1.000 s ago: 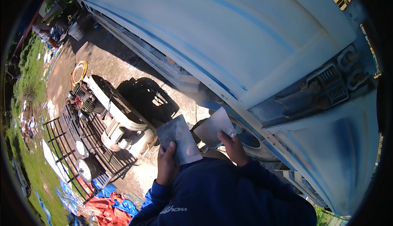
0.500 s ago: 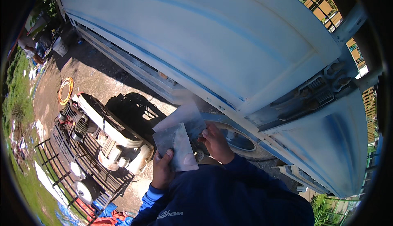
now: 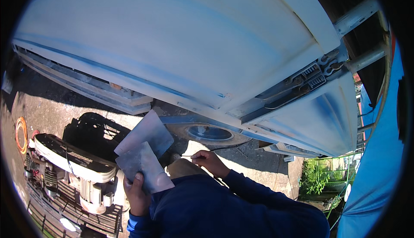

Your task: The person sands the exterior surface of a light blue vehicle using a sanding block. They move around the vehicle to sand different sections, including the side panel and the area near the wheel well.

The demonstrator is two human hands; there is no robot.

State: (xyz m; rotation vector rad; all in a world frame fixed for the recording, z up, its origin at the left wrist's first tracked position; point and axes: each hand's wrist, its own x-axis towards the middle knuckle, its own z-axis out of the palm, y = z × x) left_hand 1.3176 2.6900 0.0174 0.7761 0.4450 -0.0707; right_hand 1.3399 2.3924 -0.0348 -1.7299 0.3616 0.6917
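My left hand [image 3: 139, 193] is closed on two flat, thin rectangular sheets, with the thumb pressed on the nearer one. This grey sheet [image 3: 142, 165] has pale smears and overlaps a second, pinkish-grey sheet [image 3: 148, 133] that juts out beyond it. To the right, apart from the sheets, my right hand [image 3: 211, 163] has its fingers pinched together. A thin sliver shows at its fingertips, too small to name. Beyond both hands stands a large vehicle body panel [image 3: 185, 39], whitish with blue streaks.
A white air compressor [image 3: 64, 158] stands on a slatted metal rack at left, near a coiled orange hose [image 3: 20, 134]. A round wheel [image 3: 210, 133] lies below the panel. Metal posts [image 3: 358, 17] and a blue tarp [image 3: 371, 186] are at right, beside green plants [image 3: 314, 176].
My view has turned to the right, bringing the blue tarp into sight. My right hand has come away from the pinkish-grey sheet. My left hand still holds both sheets.
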